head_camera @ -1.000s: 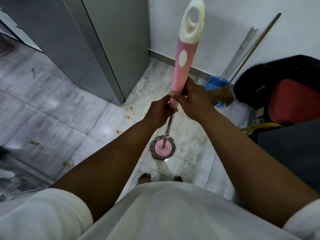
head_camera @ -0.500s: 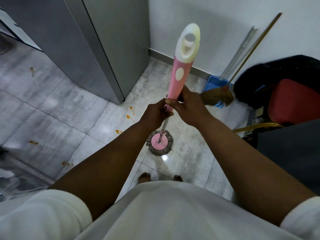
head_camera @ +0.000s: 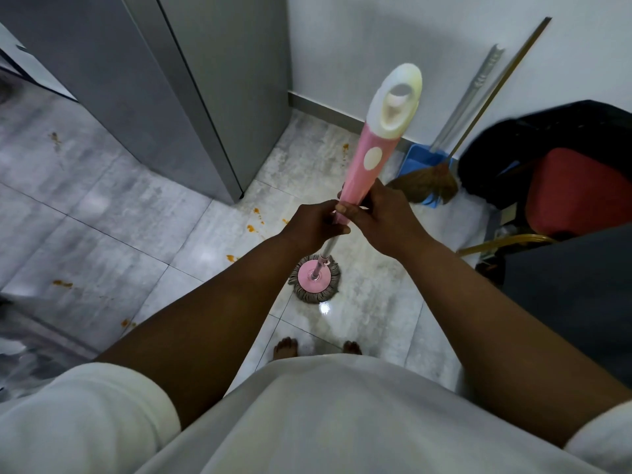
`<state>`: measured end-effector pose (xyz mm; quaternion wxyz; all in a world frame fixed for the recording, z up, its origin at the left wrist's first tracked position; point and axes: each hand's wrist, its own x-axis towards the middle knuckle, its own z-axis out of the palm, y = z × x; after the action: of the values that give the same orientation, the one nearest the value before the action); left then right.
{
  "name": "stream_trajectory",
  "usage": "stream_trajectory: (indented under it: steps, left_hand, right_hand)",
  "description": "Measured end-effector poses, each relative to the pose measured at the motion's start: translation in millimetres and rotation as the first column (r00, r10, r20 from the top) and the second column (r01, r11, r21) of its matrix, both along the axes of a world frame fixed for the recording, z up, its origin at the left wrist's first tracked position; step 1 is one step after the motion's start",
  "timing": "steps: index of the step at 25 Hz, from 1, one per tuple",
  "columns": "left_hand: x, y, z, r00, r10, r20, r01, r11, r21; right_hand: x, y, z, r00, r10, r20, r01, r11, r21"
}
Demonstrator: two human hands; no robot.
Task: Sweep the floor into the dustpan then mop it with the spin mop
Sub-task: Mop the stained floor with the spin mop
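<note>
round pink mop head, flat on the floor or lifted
Flat on the floor: the round pink mop head has its grey fringe spread on the grey tiled floor, with no gap showing.

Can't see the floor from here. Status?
Both hands, left hand and right hand, grip mop handle. Mop head on tile. Orange stains ahead.

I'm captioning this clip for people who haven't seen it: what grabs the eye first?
The pink mop handle rises mid-frame, gripped by the left hand and right hand, its mop head on the tiles. Orange stains dot the floor left of it; a broom leans against the right wall.
</note>
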<state>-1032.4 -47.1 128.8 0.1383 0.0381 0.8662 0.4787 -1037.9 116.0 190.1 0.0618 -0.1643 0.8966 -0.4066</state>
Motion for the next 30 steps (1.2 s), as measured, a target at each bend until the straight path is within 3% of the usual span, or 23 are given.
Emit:
stream_trajectory:
  steps: [5,9,14,19,22,27,30]
  left_hand:
    - [14.9,2.6,-5.9,0.993,-0.045,0.111,0.032,0.993,0.117]
    - [31.2,10.5,-15.2,0.989,-0.139,0.058,0.139,0.990,0.019]
    - [65.3,27.5,-23.5,0.971,-0.233,-0.047,0.226,0.967,-0.121]
    - [107.2,42.9,-29.5,0.957,-0.275,-0.092,0.262,0.955,-0.140]
    - [131.9,51.1,-34.7,0.957,-0.275,-0.090,0.261,0.955,-0.138]
    - [168.2,68.8,-33.0,0.982,-0.188,-0.035,0.186,0.981,-0.063]
    - [173.8,74.8,-25.5,0.994,-0.054,-0.096,0.045,0.995,-0.094]
  right_hand:
    - [27.6,10.1,-4.1,1.000,-0.019,0.015,0.018,1.000,0.010]
    - [54.0,18.0,-4.6,0.996,-0.073,0.046,0.073,0.997,0.000]
    - [103.2,28.3,-3.9,0.996,-0.074,0.057,0.085,0.970,-0.227]
    - [149.0,44.9,-20.8,0.987,-0.118,0.113,0.139,0.969,-0.205]
    - [170.6,54.1,-21.0,0.990,-0.071,0.123,0.087,0.988,-0.130]
    - [191.5,65.7,-26.1,0.974,-0.059,0.218,0.097,0.981,-0.166]
    - [179.2,71.8,-14.2,0.979,0.112,0.169,-0.084,0.983,-0.166]
